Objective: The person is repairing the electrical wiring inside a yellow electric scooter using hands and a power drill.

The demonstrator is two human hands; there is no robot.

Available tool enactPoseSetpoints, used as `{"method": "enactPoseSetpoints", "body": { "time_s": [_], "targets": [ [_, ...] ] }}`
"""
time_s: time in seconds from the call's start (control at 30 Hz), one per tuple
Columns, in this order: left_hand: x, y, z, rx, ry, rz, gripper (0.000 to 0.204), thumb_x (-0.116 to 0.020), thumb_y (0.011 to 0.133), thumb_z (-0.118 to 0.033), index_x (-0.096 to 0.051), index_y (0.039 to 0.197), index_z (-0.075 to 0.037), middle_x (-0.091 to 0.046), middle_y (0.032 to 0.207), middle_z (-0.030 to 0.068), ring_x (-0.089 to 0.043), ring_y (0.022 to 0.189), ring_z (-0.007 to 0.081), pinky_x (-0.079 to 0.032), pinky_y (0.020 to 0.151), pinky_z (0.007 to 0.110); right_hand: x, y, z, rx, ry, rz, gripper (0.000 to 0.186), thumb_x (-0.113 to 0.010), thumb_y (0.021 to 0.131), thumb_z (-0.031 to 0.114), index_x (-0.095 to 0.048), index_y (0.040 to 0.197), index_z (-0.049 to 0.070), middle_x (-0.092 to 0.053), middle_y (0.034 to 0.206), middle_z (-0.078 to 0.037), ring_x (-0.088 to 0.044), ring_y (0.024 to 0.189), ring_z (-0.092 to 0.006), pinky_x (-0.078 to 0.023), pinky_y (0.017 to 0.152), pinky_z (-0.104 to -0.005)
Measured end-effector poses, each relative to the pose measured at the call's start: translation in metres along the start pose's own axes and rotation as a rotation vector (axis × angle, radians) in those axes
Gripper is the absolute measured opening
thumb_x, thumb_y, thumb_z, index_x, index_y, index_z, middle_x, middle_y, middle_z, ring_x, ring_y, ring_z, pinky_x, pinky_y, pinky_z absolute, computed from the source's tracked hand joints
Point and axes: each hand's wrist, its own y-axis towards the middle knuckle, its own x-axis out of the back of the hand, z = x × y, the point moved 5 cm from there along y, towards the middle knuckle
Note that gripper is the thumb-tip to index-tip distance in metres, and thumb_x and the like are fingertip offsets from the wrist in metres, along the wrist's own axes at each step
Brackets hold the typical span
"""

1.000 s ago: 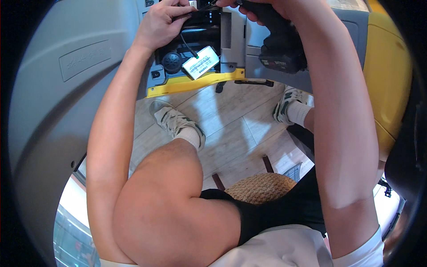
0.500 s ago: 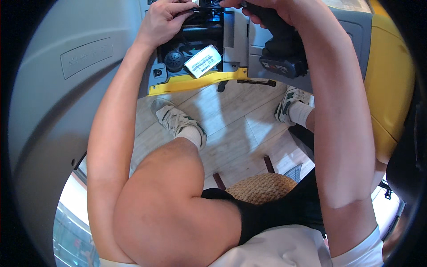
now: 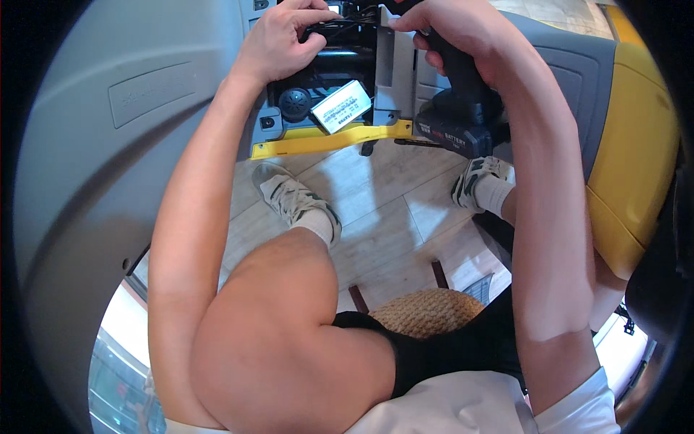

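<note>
My left hand (image 3: pixel 283 42) reaches into an open bay in a grey machine housing. Its thumb and forefinger are closed around a bundle of thin black wires (image 3: pixel 350 27). In my right hand (image 3: pixel 452 29) is a black cordless drill (image 3: pixel 463 76), gripped by its handle, with the battery pack (image 3: pixel 455 134) hanging at the bottom. The drill's front end lies at the top edge of the picture and is mostly cut off. Below the wires, a white labelled box (image 3: pixel 343 107) leans in the bay beside a round black grille part (image 3: pixel 295 105).
A yellow strip (image 3: pixel 332 142) borders the bay's lower edge. Grey curved panels (image 3: pixel 152 94) rise on the left, a yellow panel (image 3: pixel 629 145) on the right. My feet in sneakers (image 3: pixel 285 194) stand on the tiled floor (image 3: pixel 390 210); a woven stool seat (image 3: pixel 426 311) is beneath me.
The drill and my right hand have come lower and slightly left against the bay. My left hand stays at the wires, its fingers shifted a little. The whole view has shifted slightly.
</note>
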Motion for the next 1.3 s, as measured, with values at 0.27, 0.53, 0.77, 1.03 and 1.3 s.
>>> {"method": "enactPoseSetpoints", "body": {
  "time_s": [0.27, 0.53, 0.77, 1.03, 1.3],
  "targets": [
    [-0.010, -0.001, 0.016, -0.017, -0.007, -0.038, 0.020, -0.071, 0.098, -0.023, -0.078, 0.091, -0.005, -0.069, 0.093, 0.0058, -0.069, 0.077, 0.0275, -0.055, 0.070, 0.038, 0.003, -0.013, -0.035, 0.126, -0.002, -0.016, 0.018, -0.076, 0.089, 0.018, -0.071, 0.097, 0.002, -0.063, 0.070, -0.003, -0.056, 0.053, -0.0119, -0.047, 0.051, -0.0288],
    [-0.018, -0.001, 0.017, 0.012, 0.132, 0.005, 0.030, -0.084, 0.087, -0.028, -0.076, 0.105, -0.005, -0.064, 0.091, 0.0077, -0.065, 0.075, 0.0220, -0.053, 0.069, 0.034, 0.003, -0.113, -0.116, 0.127, -0.127, -0.018, 0.026, -0.084, 0.084, 0.016, -0.069, 0.103, 0.005, -0.070, 0.079, -0.006, -0.069, 0.075, -0.0197, -0.057, 0.075, -0.0377],
    [-0.029, 0.001, 0.011, 0.169, 0.334, -0.014, 0.067, -0.088, 0.079, -0.027, -0.059, 0.138, -0.012, -0.065, 0.110, 0.0094, -0.071, 0.100, 0.0299, -0.059, 0.086, 0.043, -0.018, -0.168, -0.145, 0.328, -0.513, 0.495, 0.037, -0.080, 0.075, 0.021, -0.067, 0.105, 0.003, -0.072, 0.089, -0.019, -0.073, 0.084, -0.0371, -0.058, 0.075, -0.0443],
    [-0.032, 0.014, 0.003, 0.242, 0.513, 0.078, 0.061, -0.089, 0.079, -0.021, -0.063, 0.133, -0.010, -0.061, 0.116, 0.0116, -0.059, 0.120, 0.0342, -0.058, 0.095, 0.044, -0.117, -0.146, -0.322, 0.420, -0.886, 0.340, 0.029, -0.063, 0.086, 0.010, -0.059, 0.114, 0.002, -0.069, 0.092, -0.017, -0.072, 0.080, -0.0356, -0.058, 0.075, -0.0458],
    [-0.027, 0.005, 0.007, 0.068, 0.430, 0.065, 0.067, -0.083, 0.080, -0.009, -0.057, 0.142, -0.007, -0.061, 0.137, 0.0104, -0.052, 0.124, 0.0383, -0.048, 0.109, 0.046, -0.169, -0.093, -0.398, 0.496, -0.674, 0.126, 0.054, -0.070, 0.078, 0.007, -0.056, 0.129, 0.002, -0.066, 0.106, -0.016, -0.069, 0.098, -0.0352, -0.053, 0.088, -0.0470]
  ]
}}
